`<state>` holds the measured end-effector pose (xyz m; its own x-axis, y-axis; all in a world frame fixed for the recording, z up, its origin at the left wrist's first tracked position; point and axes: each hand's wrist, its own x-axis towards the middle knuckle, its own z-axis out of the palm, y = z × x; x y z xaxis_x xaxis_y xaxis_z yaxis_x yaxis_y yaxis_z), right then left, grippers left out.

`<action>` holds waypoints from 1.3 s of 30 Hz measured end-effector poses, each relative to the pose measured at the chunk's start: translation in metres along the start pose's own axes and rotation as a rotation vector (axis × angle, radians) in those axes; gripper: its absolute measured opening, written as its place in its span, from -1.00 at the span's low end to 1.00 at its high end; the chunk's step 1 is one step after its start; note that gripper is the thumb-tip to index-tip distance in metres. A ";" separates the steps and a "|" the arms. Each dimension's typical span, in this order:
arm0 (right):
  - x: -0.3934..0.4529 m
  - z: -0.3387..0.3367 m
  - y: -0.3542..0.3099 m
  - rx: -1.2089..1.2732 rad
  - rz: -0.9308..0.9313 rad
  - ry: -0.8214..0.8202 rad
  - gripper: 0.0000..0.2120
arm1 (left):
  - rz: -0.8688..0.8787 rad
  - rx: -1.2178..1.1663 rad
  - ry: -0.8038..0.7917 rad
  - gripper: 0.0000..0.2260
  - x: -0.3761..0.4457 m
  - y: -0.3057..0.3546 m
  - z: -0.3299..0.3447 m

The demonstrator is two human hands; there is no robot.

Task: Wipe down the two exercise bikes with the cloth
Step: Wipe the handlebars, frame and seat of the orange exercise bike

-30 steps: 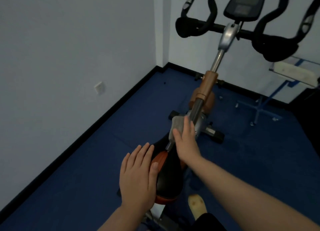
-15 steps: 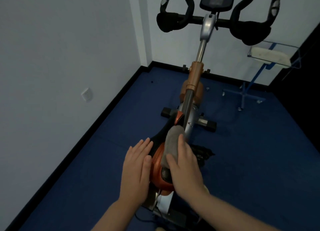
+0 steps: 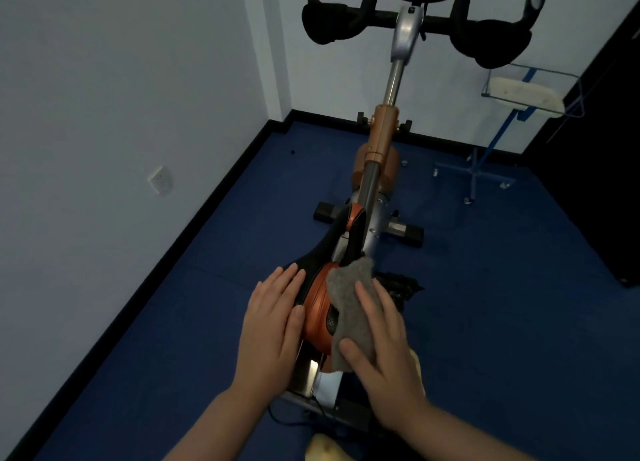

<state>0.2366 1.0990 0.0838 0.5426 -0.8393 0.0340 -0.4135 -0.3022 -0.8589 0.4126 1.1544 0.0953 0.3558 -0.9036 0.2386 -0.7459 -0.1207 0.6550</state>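
Observation:
One exercise bike (image 3: 381,138) with an orange and silver frame stands in front of me, its black handlebars (image 3: 491,41) at the top. Its black and orange saddle (image 3: 320,308) is just below my hands. My left hand (image 3: 272,325) lies flat on the saddle's left side, fingers straight. My right hand (image 3: 384,343) presses a grey cloth (image 3: 349,294) onto the saddle's right side, fingers spread over it and thumb on its lower edge. A second bike is not in view.
A white wall with a socket (image 3: 160,180) runs close on the left. Blue floor mat (image 3: 485,287) surrounds the bike. A blue wire stand (image 3: 512,114) holding a white pad is at the back right. A dark panel (image 3: 595,169) stands at the right edge.
My right hand has drawn the cloth back from the frame tube by the seat post onto the saddle's rear right side. My left hand stays on the saddle. The view has moved closer.

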 end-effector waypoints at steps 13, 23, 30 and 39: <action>0.025 0.010 -0.039 0.591 0.532 0.269 -0.60 | 0.018 0.023 0.012 -0.57 -0.001 0.000 0.001; 0.008 0.006 -0.025 0.041 0.128 0.092 -0.37 | 0.006 -0.021 0.004 -0.56 0.000 -0.001 0.001; 0.015 0.001 -0.025 -0.599 -0.171 -0.079 -0.29 | -0.076 -0.324 -0.021 -0.64 0.000 -0.003 -0.012; 0.006 -0.011 -0.023 -0.530 0.014 -0.212 -0.12 | -0.253 -0.389 0.118 -0.61 -0.018 0.002 0.006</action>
<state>0.2414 1.0964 0.1089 0.6463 -0.7526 -0.1257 -0.7026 -0.5227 -0.4829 0.4011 1.1678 0.0877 0.5774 -0.8100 0.1026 -0.3695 -0.1472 0.9175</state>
